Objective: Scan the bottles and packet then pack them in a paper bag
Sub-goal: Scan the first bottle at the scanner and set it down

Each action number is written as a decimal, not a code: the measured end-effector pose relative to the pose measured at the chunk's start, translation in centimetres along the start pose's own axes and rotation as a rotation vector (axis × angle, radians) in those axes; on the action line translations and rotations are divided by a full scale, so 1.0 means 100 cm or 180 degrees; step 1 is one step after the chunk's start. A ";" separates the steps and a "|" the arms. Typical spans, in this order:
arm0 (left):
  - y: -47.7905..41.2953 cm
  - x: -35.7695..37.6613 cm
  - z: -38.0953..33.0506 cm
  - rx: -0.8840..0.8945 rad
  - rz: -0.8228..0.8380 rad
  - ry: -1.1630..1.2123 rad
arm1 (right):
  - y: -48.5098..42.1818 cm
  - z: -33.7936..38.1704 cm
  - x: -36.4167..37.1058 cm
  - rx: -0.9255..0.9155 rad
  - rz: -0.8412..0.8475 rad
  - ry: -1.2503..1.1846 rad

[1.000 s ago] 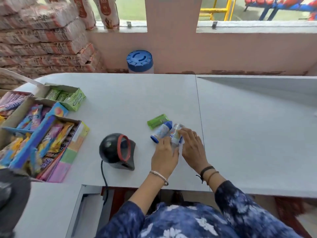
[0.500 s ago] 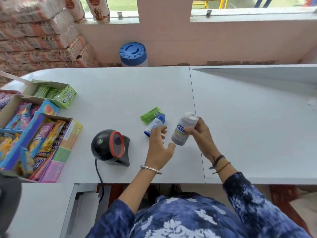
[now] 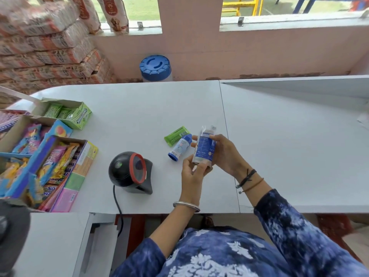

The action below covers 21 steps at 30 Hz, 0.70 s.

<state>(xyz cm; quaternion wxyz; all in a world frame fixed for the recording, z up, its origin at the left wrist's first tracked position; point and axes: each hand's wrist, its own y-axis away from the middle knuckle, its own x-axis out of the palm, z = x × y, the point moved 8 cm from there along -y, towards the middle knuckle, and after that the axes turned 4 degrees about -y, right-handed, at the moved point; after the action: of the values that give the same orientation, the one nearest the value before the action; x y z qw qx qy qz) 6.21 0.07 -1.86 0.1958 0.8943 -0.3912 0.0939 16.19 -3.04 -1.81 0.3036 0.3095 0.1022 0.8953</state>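
Note:
A small white bottle with a blue label (image 3: pixel 204 148) is held upright above the counter. My right hand (image 3: pixel 223 154) grips its side and my left hand (image 3: pixel 193 172) holds its base. A second bottle with a blue cap (image 3: pixel 179 147) lies on its side on the white counter (image 3: pixel 139 108), just left of my hands. Behind that one lies a green packet (image 3: pixel 174 135). A black scanner with a red-rimmed window (image 3: pixel 130 171) stands to the left, its window facing right. No paper bag is in view.
Open cardboard boxes of sweets and gum (image 3: pixel 46 154) fill the counter's left side. A jar with a blue lid (image 3: pixel 155 67) stands behind the counter by the wall. Stacked sacks (image 3: pixel 46 47) are at the back left. The scanner's cable (image 3: pixel 117 206) drops over the front edge.
The white bottle was lifted off the counter by my right hand and turned upright. My left hand let go of the counter items and took hold of the bottle's base.

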 end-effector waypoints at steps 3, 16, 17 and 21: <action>0.007 0.004 -0.002 0.0028 0.0107 -0.0082 | 0.000 0.007 -0.001 -0.0121 -0.0046 0.0205; 0.016 0.010 -0.008 0.0065 0.0204 0.0087 | 0.001 0.021 0.010 -0.0366 -0.0301 0.0237; 0.015 0.005 -0.007 0.0045 0.0162 0.0229 | 0.000 0.019 0.015 -0.0359 -0.0242 0.0180; 0.017 -0.025 -0.010 -0.0082 -0.0150 0.1152 | -0.003 0.006 0.043 -0.0349 -0.0039 0.0583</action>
<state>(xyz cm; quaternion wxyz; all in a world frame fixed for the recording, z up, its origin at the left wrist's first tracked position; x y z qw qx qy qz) 3.25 1.13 -1.31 0.2766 0.8692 -0.3297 0.2436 14.05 -0.18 0.71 0.3150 0.2087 0.0823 0.9222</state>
